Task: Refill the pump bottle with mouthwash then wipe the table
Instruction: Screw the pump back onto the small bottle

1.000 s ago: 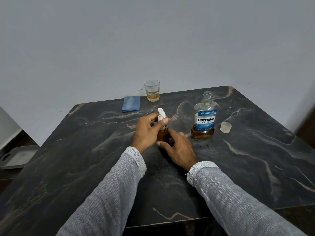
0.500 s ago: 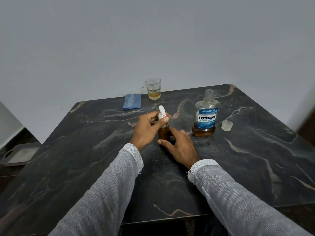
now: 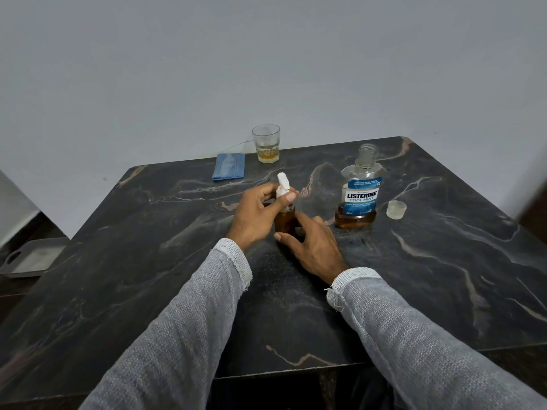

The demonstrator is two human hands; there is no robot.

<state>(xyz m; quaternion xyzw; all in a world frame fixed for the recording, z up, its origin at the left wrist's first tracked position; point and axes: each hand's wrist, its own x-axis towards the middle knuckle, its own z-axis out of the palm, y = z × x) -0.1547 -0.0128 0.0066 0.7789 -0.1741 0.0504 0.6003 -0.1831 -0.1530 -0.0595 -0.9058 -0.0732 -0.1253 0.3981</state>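
A small amber pump bottle [image 3: 284, 221] stands upright at the middle of the dark marble table [image 3: 444, 276]. My left hand [image 3: 254, 214] pinches its white pump head [image 3: 282, 187] between thumb and fingers. My right hand [image 3: 313, 247] grips the bottle's lower body from the right. The mouthwash bottle [image 3: 358, 193], uncapped and with a little amber liquid at its bottom, stands to the right. Its clear cap [image 3: 396, 209] rests on the table beside it. A folded blue cloth [image 3: 229, 166] lies at the far edge.
A glass [image 3: 266, 143] with a little amber liquid stands at the far edge next to the cloth. A grey tray [image 3: 26, 258] sits low on the left, off the table. A plain wall runs behind the table.
Both hands stay on the pump bottle with only slight finger shifts on the pump head. The view has tilted a little, so everything sits slightly differently in frame.
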